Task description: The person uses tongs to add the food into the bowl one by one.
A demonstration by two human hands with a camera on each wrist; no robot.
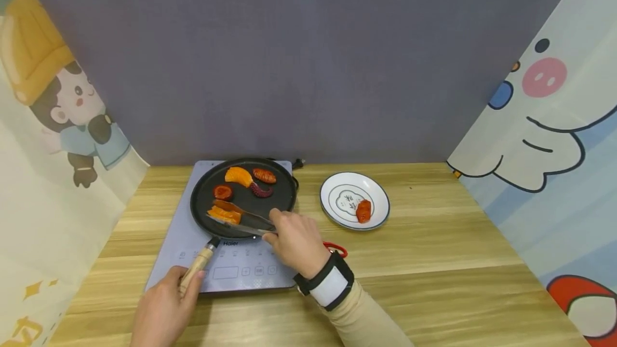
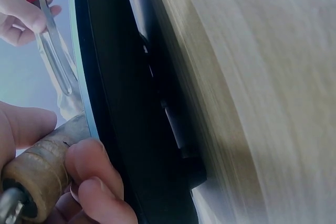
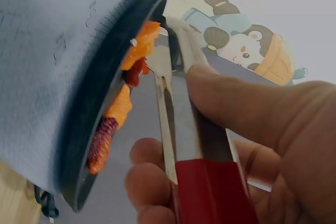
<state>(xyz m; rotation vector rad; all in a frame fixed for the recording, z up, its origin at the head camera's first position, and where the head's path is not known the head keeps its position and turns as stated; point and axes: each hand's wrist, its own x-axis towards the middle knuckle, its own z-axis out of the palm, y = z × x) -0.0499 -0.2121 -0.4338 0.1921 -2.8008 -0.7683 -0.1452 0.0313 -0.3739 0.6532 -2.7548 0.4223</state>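
My left hand (image 1: 166,307) grips the wooden handle (image 1: 197,269) of a round black frying pan (image 1: 279,194); its fingers curl around that handle (image 2: 39,174) in the left wrist view. Metal tongs (image 1: 250,229) with a red grip (image 3: 212,190) are held in my right hand (image 1: 299,242), thumb on one arm and fingers on the other. Between the tong tips lies an orange food piece (image 1: 226,215) at the pan's front left; whether they squeeze it, I cannot tell. Behind it are a round reddish slice (image 1: 223,192), a curved orange piece (image 1: 238,175), a scored red sausage-like piece (image 1: 264,175) and a purple tentacle (image 1: 262,190).
Under the pan is a grey induction cooker (image 1: 178,250) on the wooden table (image 1: 424,261). To its right stands a white plate (image 1: 332,200) with a dark rim, bearing one red-orange piece (image 1: 363,211). A grey panel (image 1: 308,68) closes off the back; printed curtains hang at both sides.
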